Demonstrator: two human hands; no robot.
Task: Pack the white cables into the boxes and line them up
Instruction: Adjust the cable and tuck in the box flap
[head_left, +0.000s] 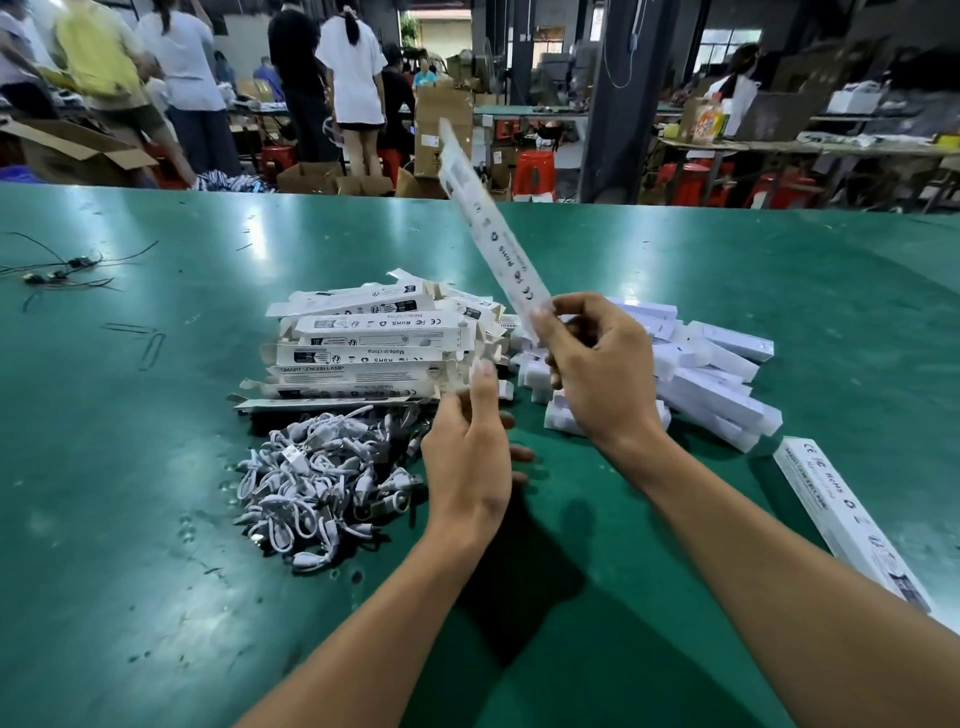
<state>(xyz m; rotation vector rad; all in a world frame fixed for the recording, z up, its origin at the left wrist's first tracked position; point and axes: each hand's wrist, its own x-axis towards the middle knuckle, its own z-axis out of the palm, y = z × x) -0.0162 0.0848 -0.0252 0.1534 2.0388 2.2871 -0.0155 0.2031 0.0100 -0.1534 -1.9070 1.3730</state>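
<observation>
My right hand pinches the lower end of a long flat white box, which stands tilted up and away over the table. Just below and left of it, my left hand hovers with relaxed fingers and holds nothing. A stack of flat unfolded white boxes lies behind my left hand. In front of that stack sits a heap of coiled white cables. Right of my hands lies a pile of white boxes. One more printed white box lies at the right edge.
The green table stretches wide around the piles. Thin black wires lie at its far left. Beyond the table's far edge stand several people, cardboard cartons, red stools and a dark pillar.
</observation>
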